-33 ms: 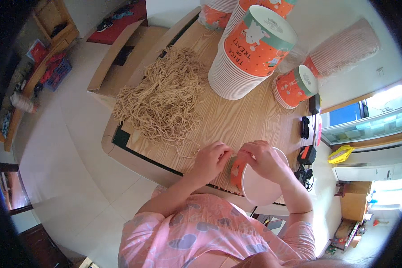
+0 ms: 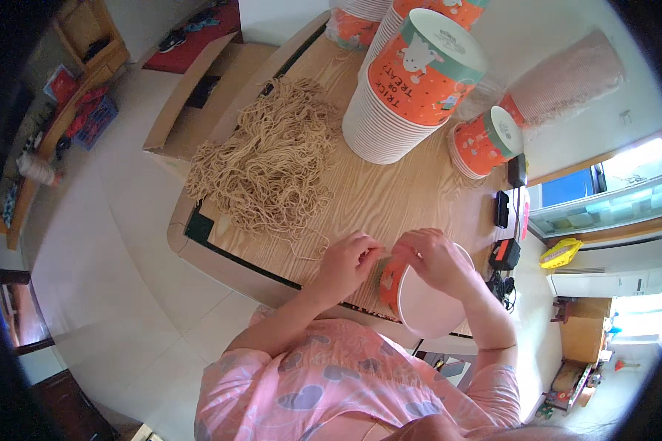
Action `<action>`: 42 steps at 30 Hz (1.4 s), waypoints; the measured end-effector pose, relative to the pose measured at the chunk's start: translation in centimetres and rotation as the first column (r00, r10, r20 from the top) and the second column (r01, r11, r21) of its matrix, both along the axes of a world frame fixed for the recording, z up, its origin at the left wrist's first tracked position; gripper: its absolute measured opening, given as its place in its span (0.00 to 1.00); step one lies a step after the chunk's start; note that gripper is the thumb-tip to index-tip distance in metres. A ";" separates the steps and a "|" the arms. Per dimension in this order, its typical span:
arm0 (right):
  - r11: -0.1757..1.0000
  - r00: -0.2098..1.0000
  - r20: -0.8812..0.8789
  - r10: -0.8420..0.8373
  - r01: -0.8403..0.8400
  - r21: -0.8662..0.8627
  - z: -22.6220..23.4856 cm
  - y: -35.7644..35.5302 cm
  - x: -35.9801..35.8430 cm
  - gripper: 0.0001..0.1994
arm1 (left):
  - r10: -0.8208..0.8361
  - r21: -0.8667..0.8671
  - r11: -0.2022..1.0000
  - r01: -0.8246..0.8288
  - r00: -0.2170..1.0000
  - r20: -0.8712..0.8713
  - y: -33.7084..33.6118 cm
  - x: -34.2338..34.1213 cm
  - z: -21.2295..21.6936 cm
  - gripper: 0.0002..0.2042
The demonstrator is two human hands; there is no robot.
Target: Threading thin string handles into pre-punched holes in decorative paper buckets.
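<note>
A paper tub (image 2: 430,309) with an orange printed outside and a white inside lies tilted at the table's near edge, its mouth toward me. Over its upper rim is my right hand (image 2: 435,263), the fingers bent and pinched together. Just left of the tub, my left hand (image 2: 350,266) is closed, thumb against the fingertips. Something thin and pale seems to run between the two sets of fingertips, too fine to make out. A large heap of beige cord (image 2: 272,162) lies beyond my left hand, one loose strand trailing toward it.
A tall stack of upturned orange tubs (image 2: 426,81) stands at the back, with a shorter stack (image 2: 489,143) to its right. Black adapters and cables (image 2: 502,253) line the table's right edge. An open cardboard box (image 2: 221,88) adjoins the left edge.
My right hand's fingers have shifted very slightly to the left and up, above the tub's rim. The left hand, the tub and the cord look nearly the same.
</note>
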State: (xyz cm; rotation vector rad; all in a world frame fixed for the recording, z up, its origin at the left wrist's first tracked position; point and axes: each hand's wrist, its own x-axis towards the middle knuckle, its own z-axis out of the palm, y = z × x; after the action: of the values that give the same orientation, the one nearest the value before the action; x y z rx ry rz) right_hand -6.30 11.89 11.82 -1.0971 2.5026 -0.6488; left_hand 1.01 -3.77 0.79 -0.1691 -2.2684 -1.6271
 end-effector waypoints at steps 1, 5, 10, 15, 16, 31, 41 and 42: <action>1.000 0.999 0.032 -0.012 0.011 0.018 0.3 -0.1 -0.5 0.06 | -0.003 0.002 1.000 0.003 1.000 -0.002 0.0 0.0 0.1 0.04; 0.995 0.987 0.161 -0.002 -0.014 0.097 0.6 -0.8 -2.1 0.09 | 0.021 0.068 0.997 -0.023 0.999 0.028 0.0 0.2 0.6 0.04; 0.985 0.954 0.301 -0.015 -0.037 0.166 0.2 -1.8 -2.9 0.11 | 0.033 0.113 0.993 -0.035 0.999 0.027 -0.2 0.1 1.1 0.05; 0.976 0.933 0.358 -0.032 -0.048 0.211 0.0 -1.8 -3.5 0.10 | -0.030 0.115 0.993 0.015 0.991 0.130 -1.0 0.2 0.9 0.05; 0.976 0.946 0.323 0.018 -0.087 0.201 -0.4 -1.5 -3.7 0.09 | -0.031 0.116 0.993 0.015 0.991 0.130 -1.2 0.3 0.7 0.05; 0.942 0.911 0.370 0.180 -0.268 0.202 0.3 0.1 -4.8 0.07 | -0.076 0.029 0.997 0.070 0.936 0.344 -2.7 0.5 -1.7 0.06; 0.939 0.938 0.148 0.315 -0.330 0.093 2.1 2.1 -2.3 0.18 | -0.305 0.103 0.950 0.294 0.945 0.114 0.4 -1.0 -0.2 0.15; 0.947 0.951 0.070 0.302 -0.308 0.091 1.6 2.1 -1.6 0.18 | -0.324 0.159 0.940 0.302 0.936 0.138 0.5 -1.2 0.2 0.14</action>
State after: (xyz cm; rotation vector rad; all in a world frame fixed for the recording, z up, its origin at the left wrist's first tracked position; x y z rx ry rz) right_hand -7.92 14.00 13.46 -1.3697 2.2248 -0.4522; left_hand -0.15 -3.31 1.00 -0.3971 -2.3324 -2.0178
